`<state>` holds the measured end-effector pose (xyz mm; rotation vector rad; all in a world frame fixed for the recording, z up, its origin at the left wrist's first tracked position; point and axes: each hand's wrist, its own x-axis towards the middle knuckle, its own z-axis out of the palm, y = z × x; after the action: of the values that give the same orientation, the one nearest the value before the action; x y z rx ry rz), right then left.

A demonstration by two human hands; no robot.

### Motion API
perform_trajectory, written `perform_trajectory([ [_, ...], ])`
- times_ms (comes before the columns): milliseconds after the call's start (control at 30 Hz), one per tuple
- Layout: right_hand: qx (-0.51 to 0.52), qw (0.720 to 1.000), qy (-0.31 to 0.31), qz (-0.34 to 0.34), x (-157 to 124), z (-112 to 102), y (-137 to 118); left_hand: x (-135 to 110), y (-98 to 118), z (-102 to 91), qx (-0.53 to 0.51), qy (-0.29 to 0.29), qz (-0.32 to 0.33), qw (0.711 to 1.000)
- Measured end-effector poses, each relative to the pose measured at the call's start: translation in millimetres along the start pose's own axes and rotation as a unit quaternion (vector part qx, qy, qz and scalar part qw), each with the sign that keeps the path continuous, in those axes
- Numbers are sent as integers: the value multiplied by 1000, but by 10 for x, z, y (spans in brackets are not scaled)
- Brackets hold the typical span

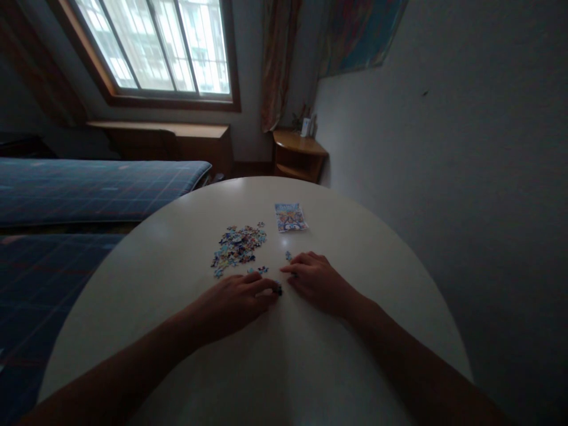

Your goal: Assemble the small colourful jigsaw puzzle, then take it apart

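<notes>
My left hand rests low over the table, its thumb and forefinger closed on a dark jigsaw puzzle piece. Just right of it, my right hand has its fingers curled together, and a bit of a small puzzle piece shows between them, mostly hidden. A light blue puzzle piece lies beyond the right fingertips. Past my left hand spreads a heap of loose puzzle pieces, with several stray pieces between heap and hand.
A printed picture sheet lies farther back on the round white table. Left of the table is a bed with plaid covering. A wall runs along the right; a wooden corner cabinet stands behind.
</notes>
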<state>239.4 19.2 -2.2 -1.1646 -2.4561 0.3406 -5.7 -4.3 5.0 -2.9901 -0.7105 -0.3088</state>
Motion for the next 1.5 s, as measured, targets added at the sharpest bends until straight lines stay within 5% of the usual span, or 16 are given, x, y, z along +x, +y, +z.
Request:
perform_trajectory([
  [400,-1,999,-13,-45,-48,-21,2,-9,-7,-24,-4,-8,-2,1000],
  [1067,54,995,-55,66,-91,-291,121,34,36,-37,-61,-31,1,998],
  [1500,90,990,-86,68,-7,-323,212,39,91,0,-101,-16,10,995],
])
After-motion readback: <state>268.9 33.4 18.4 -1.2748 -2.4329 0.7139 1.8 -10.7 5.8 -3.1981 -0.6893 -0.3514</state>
